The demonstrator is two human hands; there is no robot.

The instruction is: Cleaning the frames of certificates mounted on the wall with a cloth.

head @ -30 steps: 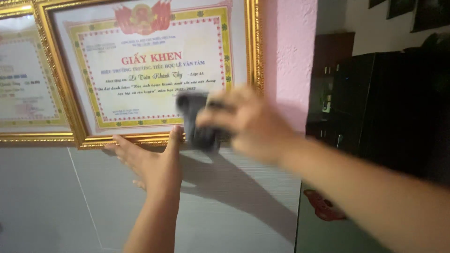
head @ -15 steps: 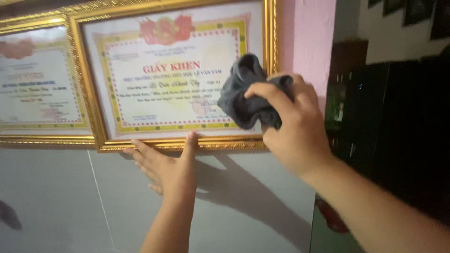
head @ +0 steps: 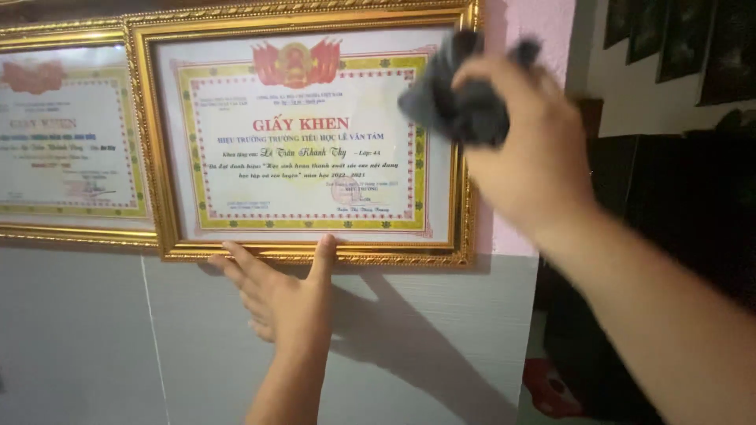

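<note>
A gold-framed certificate hangs on the wall, with a yellow and red border behind glass. My left hand lies flat on the grey tiled wall just under it, the thumb touching the frame's bottom edge. My right hand is raised at the frame's upper right corner and grips a dark grey cloth, which presses against the glass there. The hand and cloth are blurred.
A second gold-framed certificate hangs to the left, touching the first. A pink wall strip runs beside the frame's right edge. Dark furniture stands at right, with a red object low on the floor.
My right hand has carried the cloth from the frame's lower middle up and to the right, reaching the upper right corner. My left hand has stayed under the frame.
</note>
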